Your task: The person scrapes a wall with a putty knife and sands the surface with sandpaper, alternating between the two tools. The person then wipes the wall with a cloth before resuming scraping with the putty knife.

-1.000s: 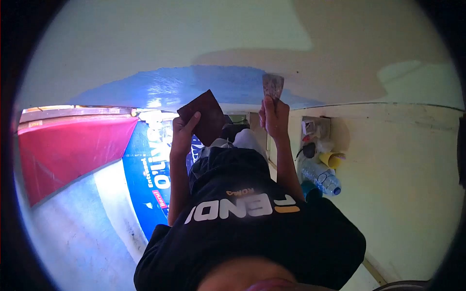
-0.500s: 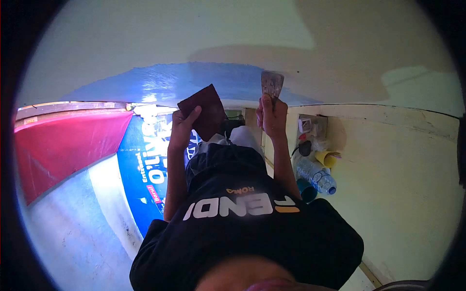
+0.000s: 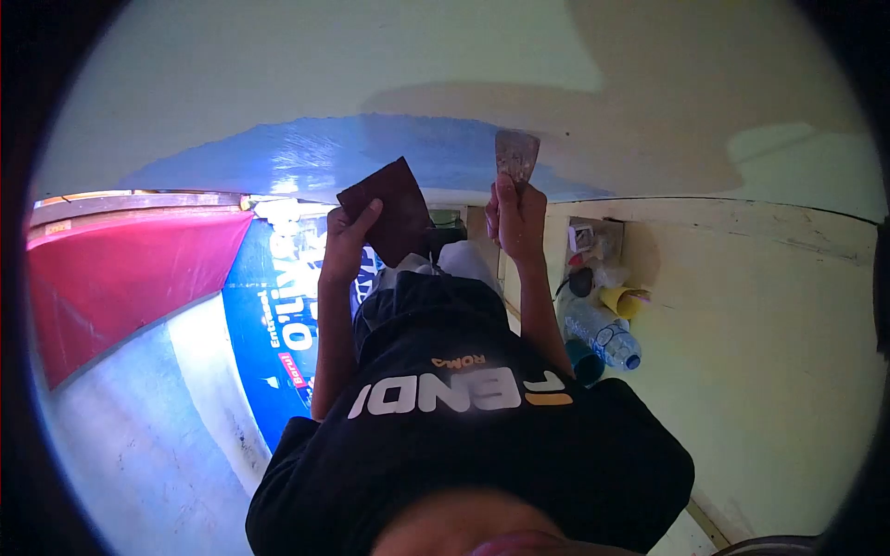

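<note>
My left hand (image 3: 347, 243) is closed on a flat, dark red-brown square sheet (image 3: 397, 211), with the thumb lying over its face. A putty knife (image 3: 516, 154) with a smeared blade is upright in my right hand (image 3: 519, 218), whose fingers wrap its handle. The blade overlaps the right part of a bluish patch (image 3: 389, 148) on the pale wall (image 3: 232, 74). The square sheet overlaps the patch's lower edge in this view.
To the right, a clear plastic bottle (image 3: 616, 347), a yellow cup (image 3: 625, 301) and a dark green cup (image 3: 584, 363) sit together beside a pale panel (image 3: 751, 334). At left are a red panel (image 3: 139, 278) and a blue printed banner (image 3: 264, 343).
My right hand and the putty knife have shifted slightly up and left. The square sheet has risen a little with my left hand. Both grips are the same.
</note>
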Action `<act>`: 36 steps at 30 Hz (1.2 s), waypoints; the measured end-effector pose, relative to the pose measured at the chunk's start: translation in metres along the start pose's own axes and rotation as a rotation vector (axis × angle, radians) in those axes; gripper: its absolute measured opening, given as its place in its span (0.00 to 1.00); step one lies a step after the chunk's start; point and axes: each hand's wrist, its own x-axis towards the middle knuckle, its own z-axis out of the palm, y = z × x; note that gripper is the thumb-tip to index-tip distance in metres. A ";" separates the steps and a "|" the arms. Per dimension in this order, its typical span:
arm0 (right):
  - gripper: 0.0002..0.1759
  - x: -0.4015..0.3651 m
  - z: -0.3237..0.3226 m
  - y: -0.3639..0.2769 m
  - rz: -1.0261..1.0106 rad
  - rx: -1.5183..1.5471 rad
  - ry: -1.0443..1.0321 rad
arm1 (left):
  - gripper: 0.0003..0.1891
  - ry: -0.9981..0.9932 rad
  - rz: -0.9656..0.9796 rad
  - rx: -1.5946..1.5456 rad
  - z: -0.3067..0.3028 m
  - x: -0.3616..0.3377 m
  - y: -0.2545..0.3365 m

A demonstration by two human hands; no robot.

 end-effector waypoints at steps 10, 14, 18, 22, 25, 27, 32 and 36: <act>0.23 -0.003 0.008 -0.016 0.003 0.021 -0.015 | 0.12 -0.026 0.022 -0.007 -0.008 0.000 -0.011; 0.23 0.002 0.009 -0.009 0.018 0.008 -0.002 | 0.12 -0.028 -0.008 0.008 -0.011 0.002 -0.007; 0.24 -0.004 0.008 -0.009 0.083 0.081 -0.003 | 0.12 -0.033 -0.006 -0.004 -0.011 0.001 -0.005; 0.24 0.000 0.008 0.001 0.004 0.052 0.002 | 0.12 -0.049 -0.004 -0.042 -0.007 0.001 -0.005; 0.24 -0.001 0.015 -0.004 0.003 0.025 0.003 | 0.12 -0.049 -0.010 -0.028 -0.008 0.003 0.000; 0.23 -0.003 0.017 0.000 -0.017 0.050 -0.004 | 0.12 -0.063 -0.026 -0.023 -0.007 0.001 -0.002; 0.24 0.005 0.008 0.013 -0.118 -0.111 0.029 | 0.13 -0.091 -0.002 -0.042 -0.008 0.003 -0.001; 0.24 0.004 0.006 0.011 -0.092 -0.115 0.025 | 0.13 -0.053 0.001 -0.030 -0.009 0.002 -0.002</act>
